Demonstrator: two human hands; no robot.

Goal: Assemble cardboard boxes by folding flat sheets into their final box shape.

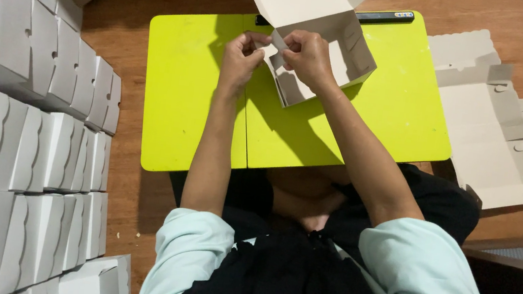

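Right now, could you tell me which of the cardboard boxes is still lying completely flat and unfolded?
The flat box blank on the floor right of the yellow-green table. The box in both hands is half-formed; the stacked boxes are folded.

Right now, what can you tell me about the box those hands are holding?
The half-folded box is pale grey-white cardboard. Its lid flap stands open at the back, and its walls are partly up. It rests on the bright lime-green table. The left hand and right hand pinch one corner flap together.
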